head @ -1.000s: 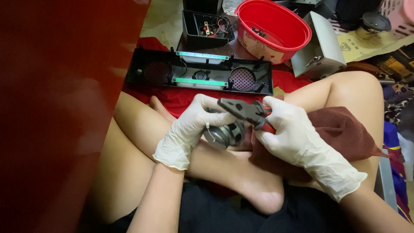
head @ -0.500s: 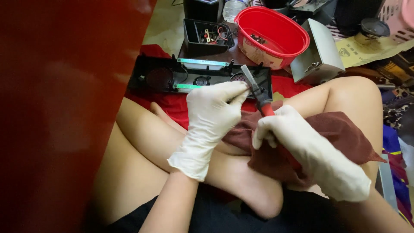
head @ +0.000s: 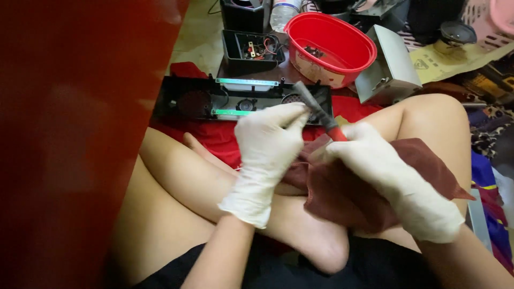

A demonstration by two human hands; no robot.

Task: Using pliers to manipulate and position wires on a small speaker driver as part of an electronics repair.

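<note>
Hands (head: 321, 155) lowered slightly, tool (head: 317, 111) pointing up-left

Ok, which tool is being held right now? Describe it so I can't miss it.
Start at the red oval basin at the top, then drop to the gloved hands over the brown cloth. The tool is the slim grey rod with a red band, pinched between the left hand and right hand.

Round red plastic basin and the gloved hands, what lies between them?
In the head view, a long black opened electronics casing lies between the basin and the hands.
</note>
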